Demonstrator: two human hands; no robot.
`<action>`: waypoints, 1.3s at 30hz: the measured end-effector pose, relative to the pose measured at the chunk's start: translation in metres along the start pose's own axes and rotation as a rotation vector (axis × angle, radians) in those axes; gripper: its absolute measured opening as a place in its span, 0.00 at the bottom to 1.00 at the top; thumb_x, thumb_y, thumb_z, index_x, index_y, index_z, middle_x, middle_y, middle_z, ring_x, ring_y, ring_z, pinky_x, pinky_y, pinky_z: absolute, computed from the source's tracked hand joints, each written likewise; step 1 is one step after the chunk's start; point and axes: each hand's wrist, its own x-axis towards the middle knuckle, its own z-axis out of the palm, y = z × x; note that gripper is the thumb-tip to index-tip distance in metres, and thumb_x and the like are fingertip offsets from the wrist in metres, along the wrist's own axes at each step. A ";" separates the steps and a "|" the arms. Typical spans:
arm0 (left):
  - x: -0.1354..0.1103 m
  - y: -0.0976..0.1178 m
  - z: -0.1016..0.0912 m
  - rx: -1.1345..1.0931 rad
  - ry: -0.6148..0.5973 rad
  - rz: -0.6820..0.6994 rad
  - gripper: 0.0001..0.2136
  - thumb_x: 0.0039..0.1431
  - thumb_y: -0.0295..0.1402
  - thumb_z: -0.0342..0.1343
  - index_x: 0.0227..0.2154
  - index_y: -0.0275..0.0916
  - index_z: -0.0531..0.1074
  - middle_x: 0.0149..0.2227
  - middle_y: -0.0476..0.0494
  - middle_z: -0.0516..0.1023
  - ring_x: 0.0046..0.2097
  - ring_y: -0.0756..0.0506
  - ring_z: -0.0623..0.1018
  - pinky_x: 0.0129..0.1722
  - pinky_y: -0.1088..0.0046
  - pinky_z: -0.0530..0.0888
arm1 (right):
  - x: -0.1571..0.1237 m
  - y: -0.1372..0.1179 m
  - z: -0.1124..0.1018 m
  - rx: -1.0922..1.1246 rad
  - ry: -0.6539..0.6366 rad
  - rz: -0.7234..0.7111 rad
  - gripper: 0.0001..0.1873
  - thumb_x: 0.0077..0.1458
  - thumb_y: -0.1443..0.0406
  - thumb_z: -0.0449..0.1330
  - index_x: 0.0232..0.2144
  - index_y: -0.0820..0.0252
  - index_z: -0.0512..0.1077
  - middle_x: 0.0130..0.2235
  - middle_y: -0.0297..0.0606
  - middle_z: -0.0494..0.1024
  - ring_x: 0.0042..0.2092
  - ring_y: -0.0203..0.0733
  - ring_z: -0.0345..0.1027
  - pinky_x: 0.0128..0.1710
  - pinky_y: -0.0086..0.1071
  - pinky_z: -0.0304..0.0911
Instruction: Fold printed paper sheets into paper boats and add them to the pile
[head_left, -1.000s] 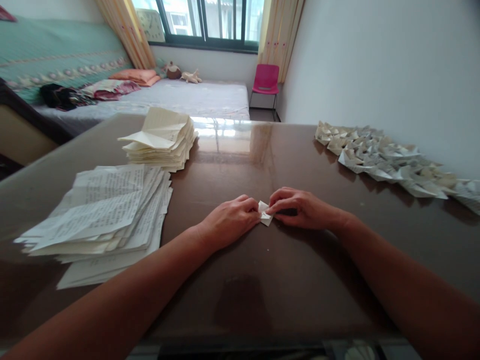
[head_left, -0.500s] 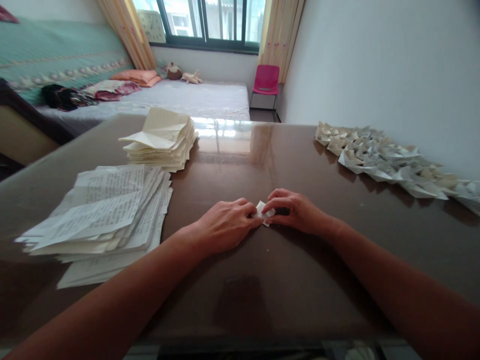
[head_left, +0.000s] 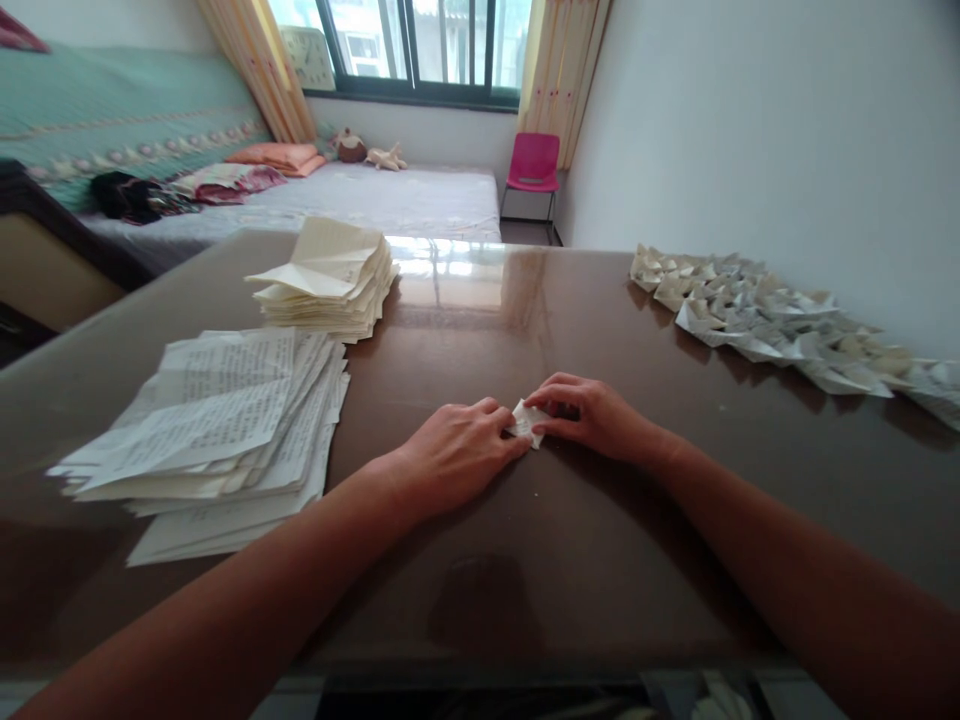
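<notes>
A small folded piece of paper (head_left: 528, 422), whitish with faint print, lies on the shiny brown table (head_left: 450, 370) between my two hands. My left hand (head_left: 463, 445) rests on the tabletop, its fingertips closed on the paper's left side. From the right, my right hand (head_left: 589, 415) has its thumb and fingers curled onto the paper's other edge. Parts of the paper are hidden under the fingers. Tiny white specks lie on the table just below it.
At the left lie a stack of printed sheets (head_left: 225, 420) and, behind it, a stack of cream paper (head_left: 330, 280). Many folded paper shapes (head_left: 765, 310) stand in rows at the right by the wall. Beyond the table are a bed (head_left: 420, 200) and a pink chair (head_left: 534, 165).
The fingers of my right hand have shifted slightly on the folded paper, so more of its surface shows. The whole view has tilted a little.
</notes>
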 end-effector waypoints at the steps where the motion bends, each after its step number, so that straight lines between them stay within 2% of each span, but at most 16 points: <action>1: 0.000 0.001 0.000 0.008 -0.004 -0.002 0.14 0.64 0.30 0.47 0.51 0.46 0.69 0.43 0.41 0.74 0.42 0.43 0.73 0.33 0.71 0.71 | 0.000 0.000 0.001 -0.013 0.009 0.010 0.16 0.55 0.58 0.62 0.45 0.55 0.76 0.41 0.37 0.75 0.35 0.35 0.70 0.39 0.29 0.64; 5: 0.002 0.007 0.001 0.024 -0.003 -0.005 0.13 0.63 0.28 0.47 0.48 0.41 0.71 0.44 0.39 0.74 0.43 0.41 0.73 0.33 0.69 0.72 | -0.001 -0.003 0.003 -0.166 0.028 0.004 0.12 0.59 0.57 0.58 0.43 0.49 0.77 0.42 0.35 0.75 0.41 0.37 0.70 0.41 0.30 0.62; 9: 0.003 0.006 0.005 -0.030 0.036 -0.020 0.12 0.63 0.30 0.47 0.45 0.42 0.73 0.44 0.41 0.74 0.44 0.42 0.72 0.37 0.68 0.73 | -0.001 -0.006 0.006 -0.187 0.037 0.057 0.11 0.59 0.59 0.57 0.43 0.51 0.75 0.41 0.35 0.75 0.38 0.36 0.69 0.38 0.29 0.61; 12: 0.002 0.003 0.008 -0.103 0.097 -0.019 0.12 0.64 0.32 0.46 0.44 0.44 0.73 0.47 0.44 0.73 0.45 0.43 0.71 0.43 0.67 0.72 | -0.001 -0.005 0.008 -0.120 0.071 0.124 0.20 0.55 0.58 0.61 0.50 0.53 0.70 0.39 0.35 0.74 0.35 0.36 0.68 0.36 0.29 0.62; 14: 0.003 0.003 0.010 -0.141 0.131 -0.027 0.12 0.64 0.35 0.46 0.43 0.43 0.73 0.48 0.44 0.71 0.45 0.44 0.71 0.45 0.67 0.71 | -0.001 -0.005 0.008 -0.090 0.063 0.157 0.24 0.53 0.56 0.62 0.52 0.54 0.68 0.38 0.35 0.74 0.34 0.36 0.67 0.34 0.29 0.61; 19: 0.006 0.003 0.013 -0.227 0.145 -0.096 0.11 0.65 0.38 0.46 0.39 0.44 0.73 0.45 0.47 0.72 0.45 0.46 0.71 0.42 0.70 0.72 | 0.001 -0.010 0.006 -0.016 0.002 0.256 0.20 0.50 0.57 0.64 0.44 0.57 0.72 0.33 0.33 0.74 0.32 0.35 0.65 0.31 0.29 0.59; 22: 0.009 0.001 0.017 -0.277 0.174 -0.204 0.11 0.64 0.41 0.47 0.35 0.43 0.72 0.44 0.47 0.71 0.46 0.45 0.71 0.41 0.70 0.72 | 0.001 -0.013 0.004 0.018 -0.006 0.293 0.17 0.48 0.57 0.65 0.40 0.58 0.73 0.31 0.32 0.73 0.31 0.35 0.65 0.31 0.29 0.59; 26: 0.011 -0.001 0.024 -0.307 0.190 -0.349 0.12 0.60 0.43 0.52 0.41 0.42 0.67 0.42 0.45 0.72 0.46 0.43 0.71 0.42 0.67 0.72 | 0.001 -0.014 0.003 0.070 -0.028 0.261 0.14 0.49 0.58 0.65 0.37 0.57 0.74 0.30 0.31 0.72 0.31 0.35 0.65 0.31 0.28 0.59; 31: 0.013 0.001 0.029 -0.400 0.189 -0.332 0.21 0.57 0.41 0.56 0.52 0.44 0.61 0.44 0.46 0.73 0.47 0.42 0.72 0.44 0.64 0.72 | 0.000 -0.015 0.005 -0.007 0.017 0.240 0.21 0.47 0.60 0.66 0.43 0.59 0.71 0.35 0.34 0.73 0.32 0.35 0.64 0.33 0.29 0.60; 35: 0.014 0.004 0.033 -0.501 0.211 -0.330 0.19 0.58 0.36 0.55 0.52 0.46 0.61 0.40 0.50 0.75 0.44 0.44 0.73 0.44 0.67 0.71 | -0.001 -0.016 0.004 -0.050 -0.012 0.213 0.22 0.48 0.59 0.66 0.46 0.58 0.71 0.37 0.36 0.73 0.33 0.36 0.65 0.33 0.30 0.60; 39: 0.013 0.006 0.033 -0.472 0.236 -0.334 0.19 0.57 0.35 0.56 0.52 0.44 0.62 0.45 0.46 0.72 0.46 0.44 0.72 0.45 0.68 0.71 | -0.001 -0.015 0.002 0.008 -0.032 0.225 0.23 0.46 0.57 0.67 0.44 0.58 0.72 0.34 0.34 0.72 0.33 0.36 0.64 0.32 0.30 0.59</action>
